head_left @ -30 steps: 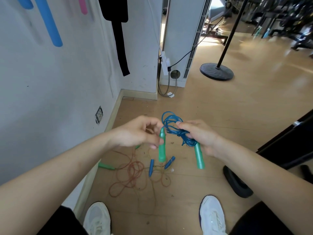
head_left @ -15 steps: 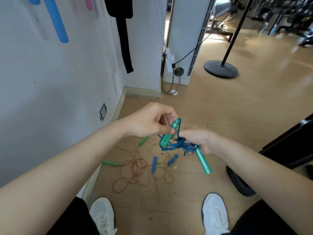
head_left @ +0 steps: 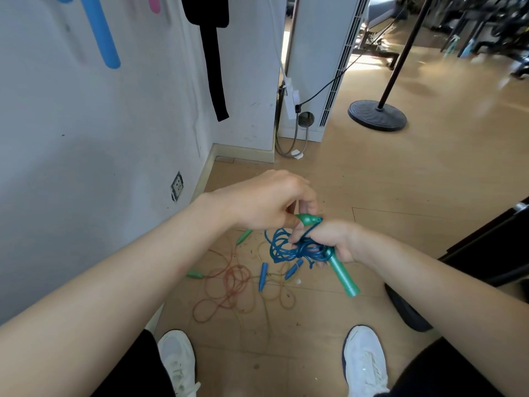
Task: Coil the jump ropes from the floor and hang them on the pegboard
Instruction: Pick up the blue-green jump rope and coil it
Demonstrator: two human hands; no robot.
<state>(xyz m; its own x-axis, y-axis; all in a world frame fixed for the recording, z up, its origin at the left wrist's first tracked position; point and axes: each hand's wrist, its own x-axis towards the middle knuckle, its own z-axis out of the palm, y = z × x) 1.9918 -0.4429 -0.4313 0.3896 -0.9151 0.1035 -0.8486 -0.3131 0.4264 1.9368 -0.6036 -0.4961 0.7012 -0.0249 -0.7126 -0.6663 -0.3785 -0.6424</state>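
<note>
A blue jump rope (head_left: 289, 249) with green handles is bunched in loops between my hands at mid-frame. My right hand (head_left: 329, 239) grips the coil together with one green handle (head_left: 342, 275), which sticks out down and to the right. My left hand (head_left: 266, 204) pinches the other green handle (head_left: 307, 219) just above my right fist. On the floor below lie an orange rope (head_left: 229, 293) with green handles (head_left: 195, 274) and a thin yellowish rope with blue handles (head_left: 262, 276), both tangled loosely.
A white wall on the left carries a hanging black strap (head_left: 213, 70) and blue foam tubes (head_left: 100, 32). A black round stand base (head_left: 377, 115) sits on the wooden floor at the back right. Dark furniture (head_left: 492, 247) stands at the right. My white shoes (head_left: 365, 365) are below.
My left hand has swung its green handle from hanging downward to up and over my right fist. The blue loops have dropped below my hands. The view has shifted slightly.
</note>
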